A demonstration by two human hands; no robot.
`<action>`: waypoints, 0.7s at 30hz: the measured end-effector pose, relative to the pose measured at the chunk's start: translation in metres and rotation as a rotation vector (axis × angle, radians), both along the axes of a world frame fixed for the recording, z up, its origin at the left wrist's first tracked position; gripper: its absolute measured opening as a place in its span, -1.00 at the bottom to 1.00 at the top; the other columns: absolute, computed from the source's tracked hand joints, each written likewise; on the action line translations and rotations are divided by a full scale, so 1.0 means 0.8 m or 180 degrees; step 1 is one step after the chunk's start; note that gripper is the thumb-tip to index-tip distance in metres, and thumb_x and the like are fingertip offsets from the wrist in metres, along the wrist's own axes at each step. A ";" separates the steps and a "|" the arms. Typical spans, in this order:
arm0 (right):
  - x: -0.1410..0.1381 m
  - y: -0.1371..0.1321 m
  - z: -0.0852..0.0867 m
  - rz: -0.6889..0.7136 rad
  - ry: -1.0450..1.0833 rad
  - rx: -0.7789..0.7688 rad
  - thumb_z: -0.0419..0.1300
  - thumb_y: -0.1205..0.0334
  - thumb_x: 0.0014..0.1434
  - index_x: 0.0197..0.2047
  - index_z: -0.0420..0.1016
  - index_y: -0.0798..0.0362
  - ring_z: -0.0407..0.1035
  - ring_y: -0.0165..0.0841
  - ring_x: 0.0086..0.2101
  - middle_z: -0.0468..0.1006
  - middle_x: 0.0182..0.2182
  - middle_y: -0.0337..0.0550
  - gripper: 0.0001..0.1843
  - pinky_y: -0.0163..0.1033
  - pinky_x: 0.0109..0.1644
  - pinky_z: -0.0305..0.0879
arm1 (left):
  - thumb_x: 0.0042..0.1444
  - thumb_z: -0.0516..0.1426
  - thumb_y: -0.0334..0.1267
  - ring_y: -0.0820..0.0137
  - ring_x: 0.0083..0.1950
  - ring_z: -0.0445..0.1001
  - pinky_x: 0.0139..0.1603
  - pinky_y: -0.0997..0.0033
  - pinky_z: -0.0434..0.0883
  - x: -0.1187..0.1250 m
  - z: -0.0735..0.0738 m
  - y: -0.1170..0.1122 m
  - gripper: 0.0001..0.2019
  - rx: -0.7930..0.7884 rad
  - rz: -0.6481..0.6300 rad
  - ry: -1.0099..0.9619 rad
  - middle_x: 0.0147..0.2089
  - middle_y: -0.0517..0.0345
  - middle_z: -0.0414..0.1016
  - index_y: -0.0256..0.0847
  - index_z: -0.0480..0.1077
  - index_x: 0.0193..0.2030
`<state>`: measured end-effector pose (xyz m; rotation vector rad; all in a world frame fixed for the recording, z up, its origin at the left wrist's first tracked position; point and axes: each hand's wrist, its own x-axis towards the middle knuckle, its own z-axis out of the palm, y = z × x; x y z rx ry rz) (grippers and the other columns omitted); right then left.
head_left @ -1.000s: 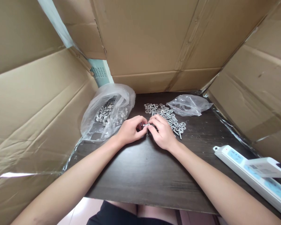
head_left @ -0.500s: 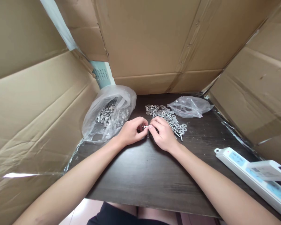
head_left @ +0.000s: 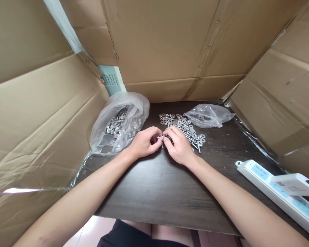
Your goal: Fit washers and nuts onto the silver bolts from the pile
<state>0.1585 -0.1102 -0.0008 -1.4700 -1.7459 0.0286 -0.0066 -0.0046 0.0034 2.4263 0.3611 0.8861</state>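
My left hand (head_left: 144,142) and my right hand (head_left: 179,145) meet over the dark table (head_left: 157,192), fingertips pinched together on a small metal bolt (head_left: 160,137) held between them. Just behind my right hand lies a loose heap of bolts and washers (head_left: 186,128). To the left of my left hand a clear plastic bag (head_left: 119,123) holds several more bolts. What my right fingertips press onto the bolt is too small to tell.
An empty-looking crumpled clear bag (head_left: 208,115) lies at the back right. A white power strip (head_left: 278,192) runs along the right front edge. Cardboard walls (head_left: 170,44) enclose the table on the left, back and right.
Both hands stay joined on the bolt with only small finger movements. The view shifted slightly.
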 end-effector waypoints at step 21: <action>0.000 0.000 -0.001 -0.0109 -0.0038 0.0006 0.04 0.32 0.36 -0.16 0.43 0.02 0.39 -0.13 -0.11 0.49 -0.16 0.00 -0.86 0.03 0.04 0.34 | 0.24 0.17 -0.29 0.45 -0.37 0.44 -0.28 0.43 0.37 0.001 -0.001 0.000 -0.95 -0.0034 0.0054 0.0011 -0.30 0.20 0.47 -0.19 0.40 -0.18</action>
